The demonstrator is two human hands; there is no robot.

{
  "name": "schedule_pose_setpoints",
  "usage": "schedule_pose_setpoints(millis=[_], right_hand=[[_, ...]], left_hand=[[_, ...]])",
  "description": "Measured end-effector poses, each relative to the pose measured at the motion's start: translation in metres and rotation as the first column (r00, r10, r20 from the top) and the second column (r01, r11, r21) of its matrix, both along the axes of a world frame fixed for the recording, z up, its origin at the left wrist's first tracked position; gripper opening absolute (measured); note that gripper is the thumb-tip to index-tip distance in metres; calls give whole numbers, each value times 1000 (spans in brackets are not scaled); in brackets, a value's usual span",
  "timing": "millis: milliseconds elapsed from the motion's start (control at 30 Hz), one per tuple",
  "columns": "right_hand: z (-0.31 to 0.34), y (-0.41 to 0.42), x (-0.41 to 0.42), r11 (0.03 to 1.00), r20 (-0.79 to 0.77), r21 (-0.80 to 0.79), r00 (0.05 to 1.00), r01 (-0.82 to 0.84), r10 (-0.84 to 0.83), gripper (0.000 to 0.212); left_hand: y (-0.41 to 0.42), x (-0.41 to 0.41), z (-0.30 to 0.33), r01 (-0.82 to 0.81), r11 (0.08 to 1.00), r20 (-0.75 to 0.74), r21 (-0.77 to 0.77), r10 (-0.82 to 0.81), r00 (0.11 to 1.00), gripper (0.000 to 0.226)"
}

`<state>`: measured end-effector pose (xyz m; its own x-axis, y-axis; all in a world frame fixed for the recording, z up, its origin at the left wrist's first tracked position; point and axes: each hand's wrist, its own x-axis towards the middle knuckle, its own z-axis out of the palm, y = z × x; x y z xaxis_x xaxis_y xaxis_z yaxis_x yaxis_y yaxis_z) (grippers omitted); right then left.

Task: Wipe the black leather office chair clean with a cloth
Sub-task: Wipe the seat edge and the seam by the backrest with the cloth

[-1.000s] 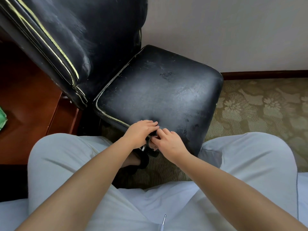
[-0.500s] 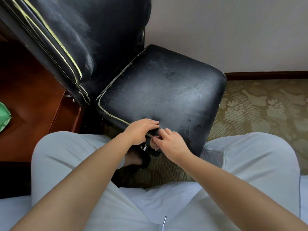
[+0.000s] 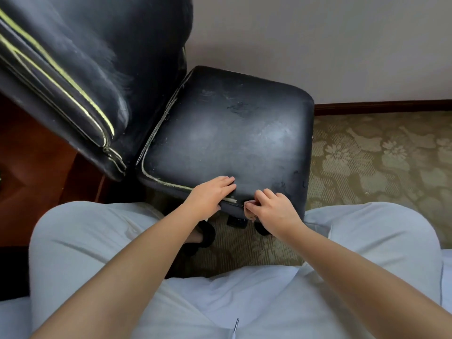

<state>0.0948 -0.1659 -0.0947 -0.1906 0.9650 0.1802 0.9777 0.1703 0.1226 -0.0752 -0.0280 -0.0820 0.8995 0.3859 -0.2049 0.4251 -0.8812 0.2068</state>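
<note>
A black leather office chair with pale piping stands before me; its worn seat (image 3: 227, 133) faces me and its backrest (image 3: 80, 69) rises at the left. My left hand (image 3: 210, 195) lies flat over the seat's front edge, fingers together. Just to its right, my right hand (image 3: 271, 209) presses a small pinkish-brown cloth (image 3: 249, 211) against the front face of the seat. Only a corner of the cloth shows under the fingers.
My knees in pale trousers (image 3: 97, 241) flank the chair's front. A reddish wooden desk (image 3: 29, 167) stands at the left behind the backrest. Patterned carpet (image 3: 379, 162) spreads to the right, with a white wall and dark skirting board (image 3: 381, 105) behind. The chair's black base (image 3: 234, 222) shows below the seat.
My two hands were touching at the seat's front edge. The right hand has since slid rightward along the edge, and a corner of the cloth now shows beneath it.
</note>
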Motion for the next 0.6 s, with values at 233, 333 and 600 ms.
schedule_pose_setpoints(millis=[233,333,600], right_hand=[[2,7,-19,985,-140,0,975,173,-172,36],[0,10,-19,981,-142,31,972,194,-188,34],[-7,-1,-20,931,-236,69,913,358,-334,33]], left_hand=[[-16,24,-5,-51,999,14,1,51,999,73],[-15,22,-4,-91,996,27,16,91,996,72],[-13,29,-2,-125,992,20,10,125,992,74]])
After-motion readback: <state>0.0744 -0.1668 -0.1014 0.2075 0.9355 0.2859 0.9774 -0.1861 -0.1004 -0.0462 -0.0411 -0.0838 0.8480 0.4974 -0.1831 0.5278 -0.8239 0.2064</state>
